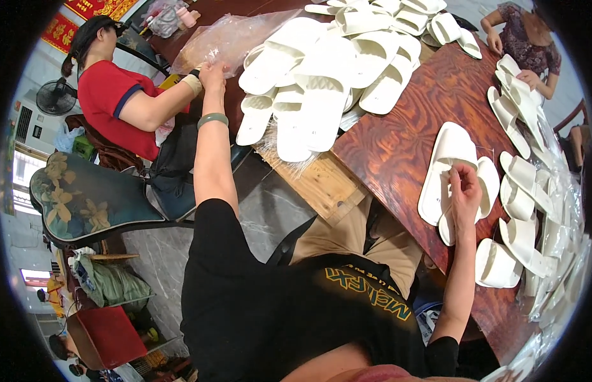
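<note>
My left arm, with a green bangle on its wrist, stretches to the far left of the table. My left hand point(213, 77) is closed at the near edge of a clear plastic bag point(235, 39) and seems to grip it. A co-worker's wrist partly crosses behind it. On the right, my right hand point(465, 194) is over a pair of white slide slippers point(447, 159), its fingers bent and pinched together. Whatever may be between those fingertips is hidden. One slipper of the pair partly covers the other.
A large heap of white slippers point(321, 76) covers the far middle. More slippers point(525, 184), some on clear plastic, line the right side of the wooden table point(385, 149). Co-workers sit at the left point(121, 95) and far right point(531, 38). A flowered chair back point(95, 197) stands left.
</note>
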### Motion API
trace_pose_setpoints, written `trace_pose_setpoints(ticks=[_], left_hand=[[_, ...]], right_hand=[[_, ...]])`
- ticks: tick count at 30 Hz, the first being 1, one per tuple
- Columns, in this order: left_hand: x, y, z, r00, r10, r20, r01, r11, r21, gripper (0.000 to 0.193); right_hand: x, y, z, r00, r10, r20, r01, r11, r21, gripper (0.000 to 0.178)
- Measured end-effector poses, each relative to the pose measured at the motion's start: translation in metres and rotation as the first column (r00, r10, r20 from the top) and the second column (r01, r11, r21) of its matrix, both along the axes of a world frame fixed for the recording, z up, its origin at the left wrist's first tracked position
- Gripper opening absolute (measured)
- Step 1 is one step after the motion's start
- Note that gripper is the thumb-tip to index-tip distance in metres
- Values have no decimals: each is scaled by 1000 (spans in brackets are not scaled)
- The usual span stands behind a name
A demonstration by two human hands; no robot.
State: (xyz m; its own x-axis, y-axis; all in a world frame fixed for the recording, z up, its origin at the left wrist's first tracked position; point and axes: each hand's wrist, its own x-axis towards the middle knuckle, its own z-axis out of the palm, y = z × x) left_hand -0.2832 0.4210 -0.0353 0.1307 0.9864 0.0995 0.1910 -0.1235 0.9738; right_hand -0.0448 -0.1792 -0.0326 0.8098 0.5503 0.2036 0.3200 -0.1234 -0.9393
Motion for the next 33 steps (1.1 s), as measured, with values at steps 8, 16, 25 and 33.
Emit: trace_pose_setpoints(ticks=[8,16,25,33], left_hand=[[32,-6,14,887,-292,358,31,811,584,36],[2,41,-37,946,174,-273,-72,935,347,50],[-4,33,-42,787,266,-557,-198,964,180,56],[-78,77,-27,988,-86,-132,143,838,526,40]], right_hand=[[0,-2,-2,1000,-1,6,1,1000,-1,12],[-2,4,1,997,55,54,-53,998,-35,11],[-7,8,1,999,31,-9,-31,1000,-6,10],[-9,14,-1,966,154,208,-144,988,-64,9]])
